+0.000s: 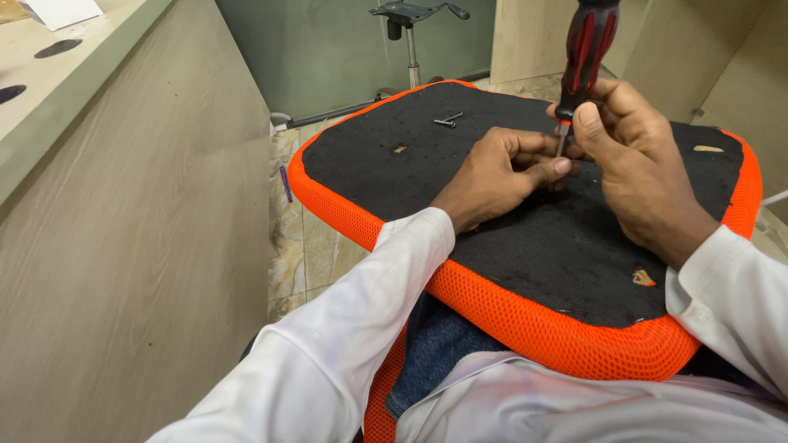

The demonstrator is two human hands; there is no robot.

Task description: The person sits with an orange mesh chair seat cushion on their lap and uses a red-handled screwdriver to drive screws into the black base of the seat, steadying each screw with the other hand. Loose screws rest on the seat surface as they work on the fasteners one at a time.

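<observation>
Screwdriver [584, 51] upright, red-black handle, right hand [640, 168] gripping.

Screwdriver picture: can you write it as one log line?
right hand: holds screwdriver upright | left hand: steadies tip on seat | loose screws: lying on seat

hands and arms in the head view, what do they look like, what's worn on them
Both arms are covered by long white sleeves of a light shirt fabric, slightly creased, ending at the wrists with plain cuffs. The left hand and right hand are bare: no gloves, and no rings, watch or bands show. No markings show on the sleeves.
</observation>
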